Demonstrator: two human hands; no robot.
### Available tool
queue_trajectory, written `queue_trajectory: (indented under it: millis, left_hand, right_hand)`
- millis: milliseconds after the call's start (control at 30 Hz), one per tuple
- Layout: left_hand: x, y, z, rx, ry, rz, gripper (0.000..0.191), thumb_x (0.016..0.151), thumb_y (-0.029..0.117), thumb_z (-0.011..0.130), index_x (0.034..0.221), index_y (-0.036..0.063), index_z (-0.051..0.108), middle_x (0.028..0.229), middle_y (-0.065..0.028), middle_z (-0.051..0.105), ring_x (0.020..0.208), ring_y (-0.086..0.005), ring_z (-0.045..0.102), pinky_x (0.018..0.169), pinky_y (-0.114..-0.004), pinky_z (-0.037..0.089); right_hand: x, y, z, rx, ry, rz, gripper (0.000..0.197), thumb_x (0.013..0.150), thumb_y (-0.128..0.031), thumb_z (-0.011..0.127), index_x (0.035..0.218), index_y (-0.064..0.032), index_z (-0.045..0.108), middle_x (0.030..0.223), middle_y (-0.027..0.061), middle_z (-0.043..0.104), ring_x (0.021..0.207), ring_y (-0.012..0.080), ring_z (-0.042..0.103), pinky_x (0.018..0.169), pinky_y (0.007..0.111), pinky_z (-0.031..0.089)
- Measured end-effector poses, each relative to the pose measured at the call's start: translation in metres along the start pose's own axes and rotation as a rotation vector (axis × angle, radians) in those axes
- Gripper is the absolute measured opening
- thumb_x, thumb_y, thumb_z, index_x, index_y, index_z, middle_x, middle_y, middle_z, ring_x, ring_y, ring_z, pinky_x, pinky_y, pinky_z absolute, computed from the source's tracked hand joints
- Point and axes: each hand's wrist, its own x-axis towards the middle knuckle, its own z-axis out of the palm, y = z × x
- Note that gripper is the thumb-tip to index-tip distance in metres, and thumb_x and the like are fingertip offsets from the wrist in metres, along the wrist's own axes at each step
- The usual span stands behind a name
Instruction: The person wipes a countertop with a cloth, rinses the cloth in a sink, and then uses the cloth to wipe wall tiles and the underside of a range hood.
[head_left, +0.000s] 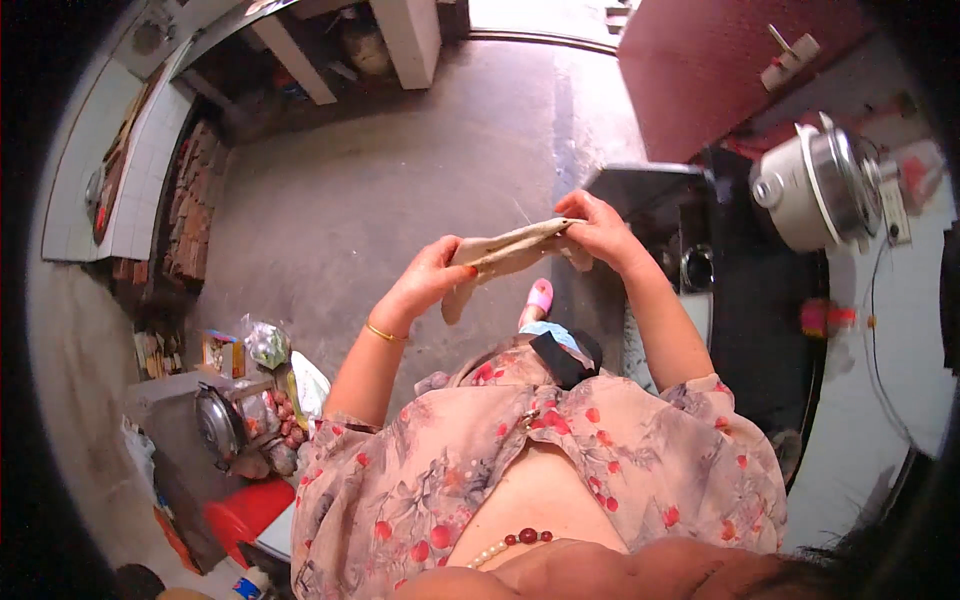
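A folded beige cloth (517, 250) with dark stains is stretched between my two hands, in front of my body and above the floor. My left hand (429, 276) pinches its left end, thumb on top; a loose flap hangs below those fingers. At the other end, my right hand (596, 229) grips a bunched edge between thumb and fingers. A short piece of the cloth droops under the right hand. The fingertips behind the cloth are partly hidden.
Bare concrete floor (375, 172) stretches ahead towards an open doorway with a red door (697, 67). Stacked firewood (196, 210) sits under a tiled counter at left. Bagged vegetables (267, 346) and a red plastic stool (251, 517) are at lower left. A rice cooker (799, 187) stands right.
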Motion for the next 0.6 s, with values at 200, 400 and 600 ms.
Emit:
queue_trajectory:
  millis: [200,400,600]
  left_hand:
    - [0.058,0.016,-0.068,-0.236,0.183,-0.103,0.022,0.087,0.020,0.064,0.099,0.0027,0.062,0.084,0.0001,0.062,0.073,-0.0073,0.055,0.066,-0.023,0.046]
    - [0.131,0.032,-0.125,-0.685,0.336,-0.002,0.013,0.093,0.017,0.056,0.098,0.0045,0.059,0.088,-0.0022,0.063,0.074,-0.0100,0.059,0.064,-0.025,0.049]
    - [0.183,0.074,-0.174,-0.900,0.341,0.210,0.014,0.097,0.011,0.045,0.106,0.0049,0.054,0.104,-0.0064,0.061,0.095,-0.0163,0.060,0.084,-0.031,0.049]
  right_hand:
    - [0.116,0.002,-0.018,0.003,-0.190,0.045,0.024,0.078,-0.019,0.057,0.091,0.0000,0.062,0.073,0.0032,0.060,0.068,0.0138,0.057,0.062,0.030,0.047]
    - [0.248,0.023,-0.021,0.448,-0.336,0.276,0.025,0.086,-0.028,0.063,0.097,-0.0055,0.060,0.085,0.0028,0.061,0.074,0.0138,0.055,0.060,0.030,0.045]
    - [0.373,0.037,0.020,1.282,-0.608,0.511,0.030,0.092,-0.024,0.053,0.115,-0.0049,0.054,0.114,0.0152,0.061,0.102,0.0271,0.061,0.084,0.041,0.052]
